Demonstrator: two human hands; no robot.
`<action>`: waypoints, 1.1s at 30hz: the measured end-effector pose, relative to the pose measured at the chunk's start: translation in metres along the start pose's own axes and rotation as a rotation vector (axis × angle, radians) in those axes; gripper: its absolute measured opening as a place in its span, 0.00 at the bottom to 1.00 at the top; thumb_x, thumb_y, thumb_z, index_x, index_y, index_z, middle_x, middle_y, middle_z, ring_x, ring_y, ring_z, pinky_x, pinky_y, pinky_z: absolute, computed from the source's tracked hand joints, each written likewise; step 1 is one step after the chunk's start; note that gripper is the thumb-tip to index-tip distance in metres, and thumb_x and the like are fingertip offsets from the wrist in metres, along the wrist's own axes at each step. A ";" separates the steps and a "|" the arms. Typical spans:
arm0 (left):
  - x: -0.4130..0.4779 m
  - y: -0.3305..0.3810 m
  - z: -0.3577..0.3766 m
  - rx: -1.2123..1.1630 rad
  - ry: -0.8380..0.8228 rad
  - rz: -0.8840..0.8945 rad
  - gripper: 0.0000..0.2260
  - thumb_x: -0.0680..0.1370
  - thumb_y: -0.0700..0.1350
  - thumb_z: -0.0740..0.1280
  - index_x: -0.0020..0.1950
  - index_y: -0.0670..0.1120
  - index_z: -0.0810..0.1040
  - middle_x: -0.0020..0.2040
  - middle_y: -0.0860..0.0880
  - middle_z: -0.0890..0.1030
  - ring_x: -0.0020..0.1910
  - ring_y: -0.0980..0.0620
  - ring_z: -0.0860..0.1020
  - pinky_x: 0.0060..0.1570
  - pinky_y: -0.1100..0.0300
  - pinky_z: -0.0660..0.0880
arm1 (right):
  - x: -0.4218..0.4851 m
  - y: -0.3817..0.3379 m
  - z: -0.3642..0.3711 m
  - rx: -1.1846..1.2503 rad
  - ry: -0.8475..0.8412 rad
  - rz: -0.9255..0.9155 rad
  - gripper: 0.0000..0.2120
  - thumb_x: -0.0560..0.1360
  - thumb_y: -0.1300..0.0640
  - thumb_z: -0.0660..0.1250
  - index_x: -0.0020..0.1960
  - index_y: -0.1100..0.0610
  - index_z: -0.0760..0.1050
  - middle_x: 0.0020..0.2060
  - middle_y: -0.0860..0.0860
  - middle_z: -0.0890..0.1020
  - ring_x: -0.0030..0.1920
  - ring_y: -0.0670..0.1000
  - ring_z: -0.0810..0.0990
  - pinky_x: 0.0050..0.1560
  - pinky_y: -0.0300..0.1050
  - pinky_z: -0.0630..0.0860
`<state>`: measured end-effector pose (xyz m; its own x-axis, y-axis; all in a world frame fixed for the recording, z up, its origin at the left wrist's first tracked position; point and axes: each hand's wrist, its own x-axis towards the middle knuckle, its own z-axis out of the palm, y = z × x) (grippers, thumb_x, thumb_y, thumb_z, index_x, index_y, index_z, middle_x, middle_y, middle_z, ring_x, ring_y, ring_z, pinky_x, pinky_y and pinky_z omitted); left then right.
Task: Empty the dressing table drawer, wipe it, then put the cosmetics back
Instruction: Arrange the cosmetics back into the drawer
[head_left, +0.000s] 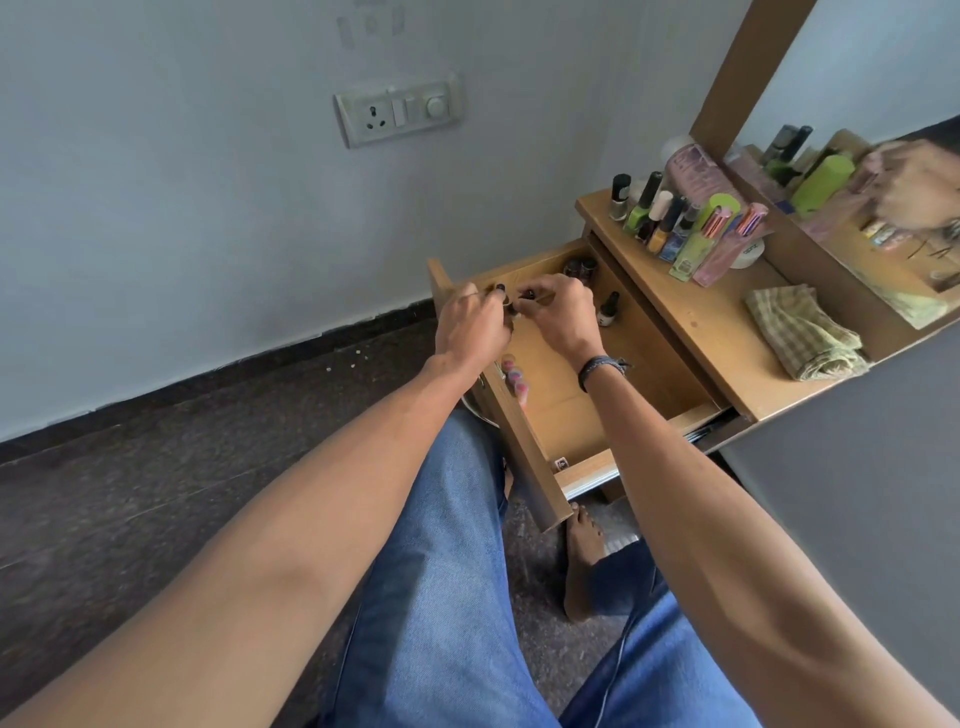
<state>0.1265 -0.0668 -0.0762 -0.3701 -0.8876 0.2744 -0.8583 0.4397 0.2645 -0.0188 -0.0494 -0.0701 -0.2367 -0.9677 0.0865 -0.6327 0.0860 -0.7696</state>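
Left hand (470, 325), right hand (558, 317) pinch small dark bottles (525, 296) over open drawer (639, 374).

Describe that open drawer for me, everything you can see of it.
The drawer is light brown wood-look board, pulled far out of the dressing table on a metal runner. Its floor is mostly bare: two dark bottles stand in the far corner, one bottle stands alone nearby, and some pink and blue pieces lie against the front panel. Above its far end the left hand and right hand both pinch small dark bottles.
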 end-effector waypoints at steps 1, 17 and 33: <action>-0.002 -0.001 0.001 -0.023 0.012 0.010 0.11 0.75 0.39 0.68 0.57 0.40 0.82 0.48 0.41 0.85 0.52 0.44 0.79 0.48 0.54 0.75 | 0.000 0.000 0.002 -0.009 0.006 0.003 0.07 0.75 0.58 0.75 0.52 0.53 0.85 0.47 0.49 0.85 0.46 0.49 0.84 0.51 0.48 0.82; -0.009 -0.005 0.011 -0.224 0.273 -0.302 0.28 0.74 0.37 0.64 0.74 0.39 0.66 0.73 0.41 0.68 0.70 0.40 0.67 0.70 0.47 0.66 | 0.001 0.007 0.047 -0.112 -0.113 -0.036 0.09 0.74 0.57 0.74 0.54 0.51 0.84 0.48 0.50 0.83 0.47 0.51 0.81 0.48 0.49 0.79; -0.010 -0.004 0.016 -0.449 0.261 -0.447 0.27 0.76 0.40 0.63 0.76 0.43 0.65 0.76 0.43 0.66 0.70 0.43 0.65 0.67 0.49 0.70 | 0.012 0.019 0.045 -0.172 -0.400 0.025 0.12 0.76 0.62 0.68 0.51 0.51 0.87 0.43 0.48 0.84 0.42 0.49 0.79 0.36 0.35 0.68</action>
<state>0.1280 -0.0621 -0.0950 0.1313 -0.9596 0.2487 -0.6573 0.1036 0.7465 -0.0006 -0.0697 -0.1126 0.0297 -0.9775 -0.2086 -0.7520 0.1156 -0.6489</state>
